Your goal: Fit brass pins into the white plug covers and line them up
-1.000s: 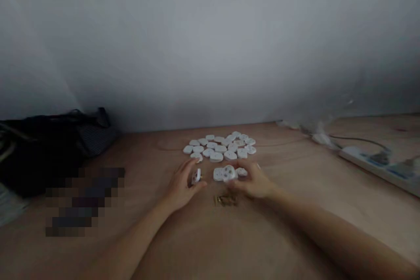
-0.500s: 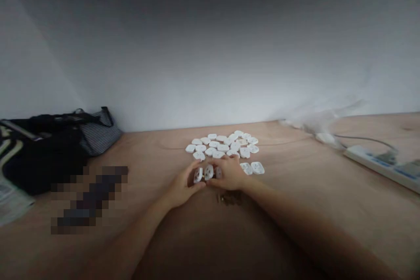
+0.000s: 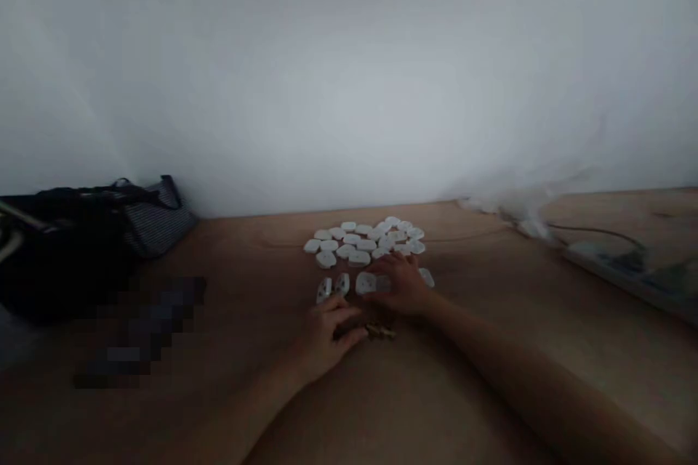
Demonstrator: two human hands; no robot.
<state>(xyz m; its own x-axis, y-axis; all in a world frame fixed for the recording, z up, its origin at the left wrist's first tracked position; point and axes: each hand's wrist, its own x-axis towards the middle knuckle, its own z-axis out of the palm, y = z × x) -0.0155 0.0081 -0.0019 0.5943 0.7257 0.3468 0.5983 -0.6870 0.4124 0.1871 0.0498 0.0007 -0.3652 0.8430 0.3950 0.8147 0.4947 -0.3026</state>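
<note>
White plug casings (image 3: 358,259) lie in a cluster by the wall, several of them with small holes. In front of them, two casings (image 3: 323,290) stand tilted beside my left hand, and a flatter one (image 3: 366,282) rests near the middle. My left hand (image 3: 326,334) is open, thumb and forefinger apart, just left of a small pile of brass pins (image 3: 380,331). With thumb and fingers on either side, my right hand (image 3: 404,285) grips a white plug casing (image 3: 383,282) in the front row. Another casing (image 3: 427,277) shows partly behind that hand.
A black bag (image 3: 70,254) and a striped pouch (image 3: 158,221) stand at the left. Nearer lies a pixelated dark object (image 3: 145,327). To the right are crumpled clear plastic (image 3: 512,203) and a power strip (image 3: 616,272) with a cable. The white wall (image 3: 349,102) closes off the back.
My left hand has let go of the tilted casing and come down toward the brass pins. My right hand has shifted right, uncovering casings in the front row. The picture is darker.
</note>
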